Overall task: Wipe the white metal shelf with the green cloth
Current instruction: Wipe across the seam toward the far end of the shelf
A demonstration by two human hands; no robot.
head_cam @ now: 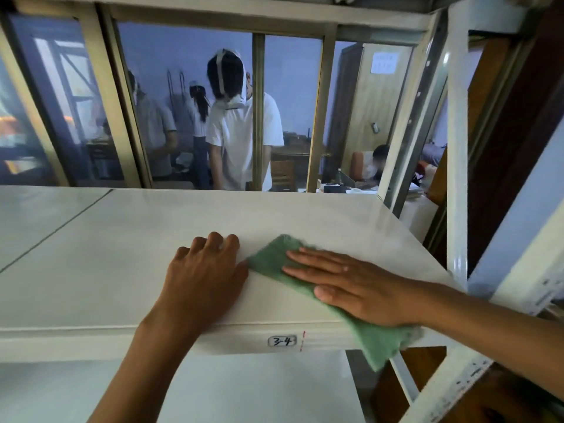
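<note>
Looking down from the head camera, I see my right hand [351,288] lying flat and open on the green cloth [274,257], pressing it onto the white metal shelf [106,254]. My left hand [204,276] rests beside the cloth, fingers spread, holding nothing.

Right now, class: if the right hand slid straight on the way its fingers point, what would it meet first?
The right hand lies flat on the green cloth, fingers pointing left. It would probably first meet the left hand, resting on the white metal shelf right beside the cloth's edge, its thumb nearest.
</note>
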